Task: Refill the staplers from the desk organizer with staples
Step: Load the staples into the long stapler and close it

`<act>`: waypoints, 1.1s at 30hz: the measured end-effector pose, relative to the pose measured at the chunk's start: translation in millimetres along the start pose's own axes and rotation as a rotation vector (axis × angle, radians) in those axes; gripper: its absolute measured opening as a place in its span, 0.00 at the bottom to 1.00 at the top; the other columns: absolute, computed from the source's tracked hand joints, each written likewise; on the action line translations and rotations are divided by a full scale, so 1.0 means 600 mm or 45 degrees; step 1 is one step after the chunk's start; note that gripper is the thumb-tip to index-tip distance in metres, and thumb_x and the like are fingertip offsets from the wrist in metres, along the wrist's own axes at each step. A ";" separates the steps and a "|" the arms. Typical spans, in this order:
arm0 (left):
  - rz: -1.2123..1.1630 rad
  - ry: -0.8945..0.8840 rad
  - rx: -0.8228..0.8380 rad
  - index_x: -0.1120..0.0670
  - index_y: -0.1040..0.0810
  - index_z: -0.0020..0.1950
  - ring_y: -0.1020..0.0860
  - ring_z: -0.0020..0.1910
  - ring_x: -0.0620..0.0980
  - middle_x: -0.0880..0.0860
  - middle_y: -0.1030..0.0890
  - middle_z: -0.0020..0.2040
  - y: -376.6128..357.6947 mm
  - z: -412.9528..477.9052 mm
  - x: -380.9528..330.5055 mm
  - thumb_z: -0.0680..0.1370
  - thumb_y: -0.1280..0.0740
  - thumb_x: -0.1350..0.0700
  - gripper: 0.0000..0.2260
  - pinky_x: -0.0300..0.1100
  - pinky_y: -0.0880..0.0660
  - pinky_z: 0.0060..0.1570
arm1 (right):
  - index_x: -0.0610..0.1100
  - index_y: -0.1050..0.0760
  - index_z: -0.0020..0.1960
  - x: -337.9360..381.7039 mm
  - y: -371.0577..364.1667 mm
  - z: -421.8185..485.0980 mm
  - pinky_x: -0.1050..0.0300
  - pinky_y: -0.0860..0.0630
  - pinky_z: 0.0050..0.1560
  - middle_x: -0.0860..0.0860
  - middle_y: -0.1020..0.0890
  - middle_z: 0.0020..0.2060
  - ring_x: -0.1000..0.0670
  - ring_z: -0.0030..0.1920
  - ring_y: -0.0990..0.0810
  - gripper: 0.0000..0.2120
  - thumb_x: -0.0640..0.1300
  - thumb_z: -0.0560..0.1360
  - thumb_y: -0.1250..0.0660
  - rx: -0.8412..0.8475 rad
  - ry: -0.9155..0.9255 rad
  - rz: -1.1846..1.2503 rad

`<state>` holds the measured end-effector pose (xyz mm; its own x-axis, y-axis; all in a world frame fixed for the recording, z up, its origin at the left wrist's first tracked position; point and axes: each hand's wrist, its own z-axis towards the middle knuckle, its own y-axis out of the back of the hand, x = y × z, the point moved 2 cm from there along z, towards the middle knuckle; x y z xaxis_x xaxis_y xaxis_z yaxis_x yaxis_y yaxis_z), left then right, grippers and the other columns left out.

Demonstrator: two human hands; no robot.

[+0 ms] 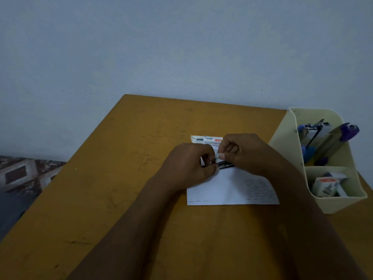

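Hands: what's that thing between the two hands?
In the head view, a black stapler lies between them, over the white paper: the left hand grips it, and the right hand pinches a small pale strip, probably staples.

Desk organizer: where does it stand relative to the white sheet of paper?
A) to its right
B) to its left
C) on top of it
A: the cream desk organizer sits at the right edge of the table, to the right of the white sheet.

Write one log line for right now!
left hand holds black stapler | right hand pinches staples | over paper | more staplers in organizer
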<state>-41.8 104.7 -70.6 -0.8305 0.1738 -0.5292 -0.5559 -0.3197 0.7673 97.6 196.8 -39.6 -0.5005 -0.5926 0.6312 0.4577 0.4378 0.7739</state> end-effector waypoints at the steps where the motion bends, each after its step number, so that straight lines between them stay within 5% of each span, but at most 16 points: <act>1: -0.025 0.005 -0.002 0.51 0.22 0.40 0.23 0.33 0.44 0.43 0.21 0.36 0.000 -0.001 0.001 0.69 0.31 0.47 0.08 0.46 0.24 0.35 | 0.46 0.21 0.41 0.001 0.000 -0.001 0.60 0.24 0.41 0.52 0.19 0.37 0.55 0.38 0.21 0.03 0.40 0.70 0.29 0.017 0.009 -0.001; 8: -0.203 0.031 -0.019 0.53 0.20 0.41 0.21 0.35 0.46 0.46 0.19 0.38 0.007 -0.003 0.009 0.69 0.27 0.55 0.05 0.45 0.23 0.35 | 0.48 0.20 0.39 0.010 0.000 -0.006 0.74 0.30 0.34 0.58 0.19 0.35 0.63 0.34 0.24 0.05 0.39 0.69 0.27 0.112 0.032 -0.049; 33: -0.188 0.081 -0.024 0.55 0.18 0.42 0.21 0.36 0.45 0.48 0.18 0.37 0.020 -0.004 0.012 0.70 0.25 0.57 0.04 0.37 0.25 0.35 | 0.46 0.17 0.44 0.008 -0.009 0.000 0.76 0.32 0.34 0.55 0.19 0.36 0.61 0.34 0.25 0.06 0.38 0.68 0.26 0.083 0.127 -0.181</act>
<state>-54.2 99.8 -66.0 -0.7357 0.1613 -0.6579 -0.6703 -0.3128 0.6729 92.7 191.5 -40.9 -0.4799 -0.7143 0.5094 0.3374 0.3857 0.8587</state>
